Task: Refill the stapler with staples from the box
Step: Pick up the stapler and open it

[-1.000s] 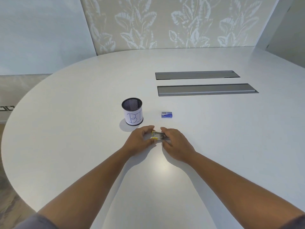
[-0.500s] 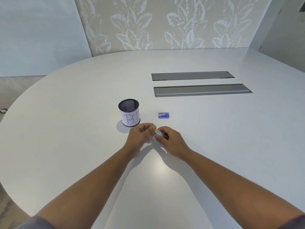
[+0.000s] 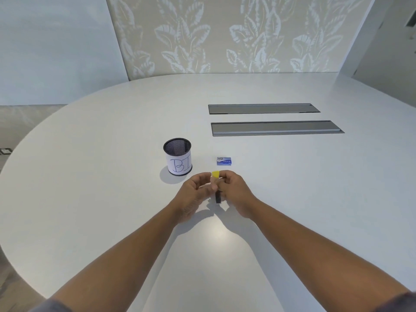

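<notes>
Hands, left and right, closed around stapler, mesh cup marked "BI", box print unreadable

Stapler held between left hand and right hand, above near middle of desk. Staple box on desk just behind hands. Pen cup upright on desk, left of box. Two long slots farther back, right of centre, one behind other.
</notes>
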### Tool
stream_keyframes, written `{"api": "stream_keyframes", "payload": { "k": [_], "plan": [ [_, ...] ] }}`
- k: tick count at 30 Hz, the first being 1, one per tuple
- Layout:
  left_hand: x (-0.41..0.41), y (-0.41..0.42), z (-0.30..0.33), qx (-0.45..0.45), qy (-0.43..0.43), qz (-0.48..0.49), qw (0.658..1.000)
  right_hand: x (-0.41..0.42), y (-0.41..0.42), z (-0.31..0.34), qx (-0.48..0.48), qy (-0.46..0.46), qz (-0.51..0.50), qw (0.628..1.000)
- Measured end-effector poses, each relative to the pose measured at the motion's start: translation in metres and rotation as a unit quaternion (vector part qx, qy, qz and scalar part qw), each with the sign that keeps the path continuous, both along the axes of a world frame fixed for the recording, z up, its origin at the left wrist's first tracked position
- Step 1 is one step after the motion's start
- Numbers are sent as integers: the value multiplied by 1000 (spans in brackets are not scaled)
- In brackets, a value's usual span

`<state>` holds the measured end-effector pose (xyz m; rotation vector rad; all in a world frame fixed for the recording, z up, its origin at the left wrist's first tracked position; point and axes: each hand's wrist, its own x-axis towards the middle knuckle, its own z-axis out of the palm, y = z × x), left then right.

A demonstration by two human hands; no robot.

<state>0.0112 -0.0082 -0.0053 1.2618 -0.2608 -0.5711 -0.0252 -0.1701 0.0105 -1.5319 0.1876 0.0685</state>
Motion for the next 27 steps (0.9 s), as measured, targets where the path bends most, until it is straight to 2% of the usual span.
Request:
{"api": "stream_keyframes", "payload": {
  "k": [3, 6, 16, 27],
  "plan": [
    [-10, -7, 4, 85, -114, -16, 990, 1, 3, 4, 122, 21, -8, 992],
    [-13, -11, 5, 137, -185, 7, 973, 1, 3, 5, 166, 16, -9, 986],
    [-11, -13, 3, 156, -170, 37, 972, 5, -13, -1, 286, 58, 6, 956],
    [-16, -15, 3, 215, -199, 65, 954, 6, -10, 3, 241, 59, 2, 969]
  ]
}}
